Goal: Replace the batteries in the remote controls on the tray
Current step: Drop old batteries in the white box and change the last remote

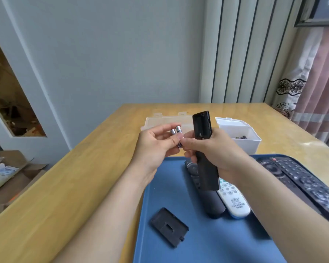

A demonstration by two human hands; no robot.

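Gripping the uncovered remote (201, 126), the right hand (217, 149) meets the left hand (154, 145) pinching two batteries (176, 132); seating them, poles matched, likely follows.

Left hand (154, 145), right hand (218, 150) bare; forearms bare to frame edge.

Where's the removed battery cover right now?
Head view: the battery cover lies flat on the blue tray, near-left, left of the black remote lying there.
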